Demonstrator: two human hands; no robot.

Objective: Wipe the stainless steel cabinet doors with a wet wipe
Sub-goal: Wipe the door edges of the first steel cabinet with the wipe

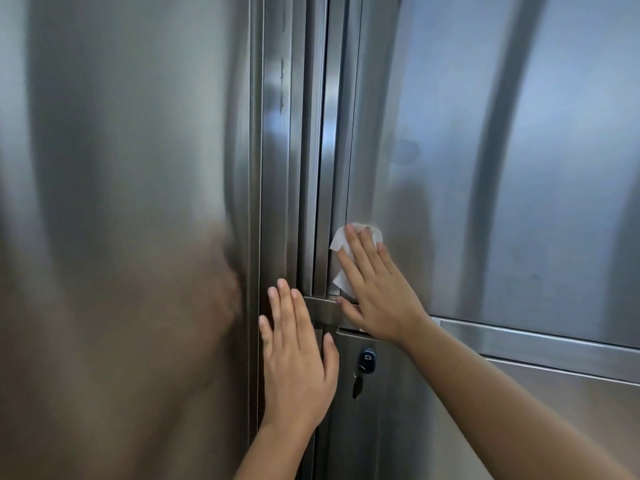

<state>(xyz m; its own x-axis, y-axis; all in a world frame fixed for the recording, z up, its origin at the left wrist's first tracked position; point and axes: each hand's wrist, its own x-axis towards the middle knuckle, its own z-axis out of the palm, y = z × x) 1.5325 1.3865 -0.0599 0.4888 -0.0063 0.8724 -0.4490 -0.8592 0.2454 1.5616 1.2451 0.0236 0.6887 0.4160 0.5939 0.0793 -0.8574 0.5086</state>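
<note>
1. Steel fills the whole view: a wide left door (121, 168), a centre post (277, 168) and an upper right door (519, 168), all brushed metal with soft reflections.
2. The white wet wipe (341, 240) lies flat on the upper right door, at its lower left corner, just beside the centre post.
3. The right hand (377, 292) presses the wipe against the metal. Its grip is apart, with the fingers straight and spread over the wipe.
4. The left hand (298, 362) holds nothing. Its grip is also apart, the fingers straight, and it is laid flat against the frame near the lock (366, 358) of the lower door (433, 427).
5. I judge that the wiping of the upper right door is in hand, low at its edge.
6. A dark smudge (405, 152) shows higher on this door, so the next move probably calls for sliding the wipe upward with even pressure. The palm should be kept flat so that the wipe does not fold or slip.
</note>
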